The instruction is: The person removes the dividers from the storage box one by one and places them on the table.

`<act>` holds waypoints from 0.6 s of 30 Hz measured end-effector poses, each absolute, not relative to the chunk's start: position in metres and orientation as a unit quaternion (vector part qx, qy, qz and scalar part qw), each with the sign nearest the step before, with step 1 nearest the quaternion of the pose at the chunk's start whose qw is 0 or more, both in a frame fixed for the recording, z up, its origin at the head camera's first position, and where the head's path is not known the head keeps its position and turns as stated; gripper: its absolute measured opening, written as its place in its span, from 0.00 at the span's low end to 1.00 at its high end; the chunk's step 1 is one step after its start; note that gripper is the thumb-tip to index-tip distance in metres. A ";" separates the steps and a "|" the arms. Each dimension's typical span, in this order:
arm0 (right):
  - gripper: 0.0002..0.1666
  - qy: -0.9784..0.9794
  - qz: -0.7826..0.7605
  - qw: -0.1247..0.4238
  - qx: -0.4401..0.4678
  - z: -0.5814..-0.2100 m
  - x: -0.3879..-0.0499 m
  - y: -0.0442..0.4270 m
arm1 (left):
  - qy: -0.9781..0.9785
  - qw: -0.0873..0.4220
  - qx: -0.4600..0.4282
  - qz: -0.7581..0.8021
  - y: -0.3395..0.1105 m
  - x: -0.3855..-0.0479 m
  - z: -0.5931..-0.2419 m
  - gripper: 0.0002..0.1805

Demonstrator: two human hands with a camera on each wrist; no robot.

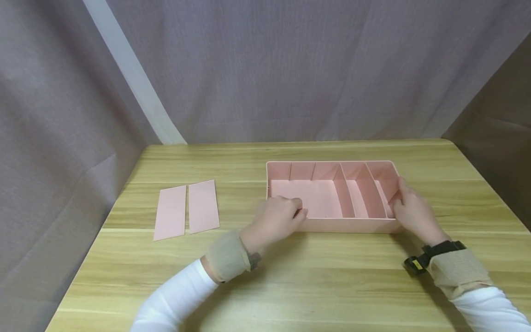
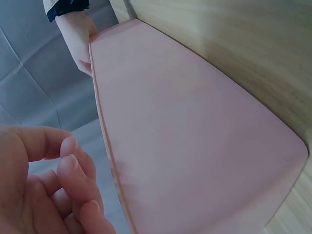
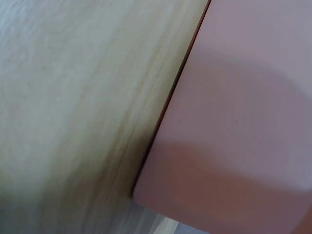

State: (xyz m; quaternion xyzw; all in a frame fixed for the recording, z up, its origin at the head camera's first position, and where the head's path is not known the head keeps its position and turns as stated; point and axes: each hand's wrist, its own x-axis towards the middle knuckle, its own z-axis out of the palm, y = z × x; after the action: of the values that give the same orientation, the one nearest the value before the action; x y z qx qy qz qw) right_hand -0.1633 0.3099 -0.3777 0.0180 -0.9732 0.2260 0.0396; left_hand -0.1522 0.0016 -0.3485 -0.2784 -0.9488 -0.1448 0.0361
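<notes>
One pink box (image 1: pixel 348 225), centre-right; two dividers (image 1: pixel 344 196) inside; two panels (image 1: pixel 203 206), frame left. Left hand (image 1: pixel 274 219) loosely curled, holding nothing; right hand (image 1: pixel 415 214) grips box's right end.

My head view gives me soft, fairly even light, seemingly from above: diffuse shadows spread over the pale yellow wood-grain bench (image 1: pixel 307 272) below the left grip (image 1: pixel 277 216) and the right grip (image 1: pixel 410 210). A weak sheen whitens the bench below and right of the left grip, whose outline looks slightly smeared. Between the grips, the pink rectangular divided box (image 1: pixel 344 225) is shaded inside. Beyond the right grip, the brown cloth hanging (image 1: pixel 498 115) falls dim. My left wrist view is duller, with faint shade on the box beside the grip. My right wrist view is darkest: broad shadow bands the box, and the bench grain is blurred.
</notes>
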 end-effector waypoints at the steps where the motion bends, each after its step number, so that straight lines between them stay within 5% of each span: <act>1: 0.34 -0.973 0.225 0.042 0.019 -0.378 -0.163 0.310 | -0.948 0.037 -0.279 -0.146 0.003 -0.152 -0.348 0.18; 18: 0.35 -0.974 0.223 0.040 0.017 -0.378 -0.163 0.311 | -0.945 0.042 -0.295 -0.133 0.024 -0.155 -0.346 0.18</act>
State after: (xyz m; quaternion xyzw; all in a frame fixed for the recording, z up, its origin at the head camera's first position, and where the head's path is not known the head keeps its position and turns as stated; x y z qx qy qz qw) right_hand -0.1633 0.3107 -0.3783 0.0171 -0.9737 0.2235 0.0400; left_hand -0.1546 0.0243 -0.3460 -0.2947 -0.9454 -0.1329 0.0422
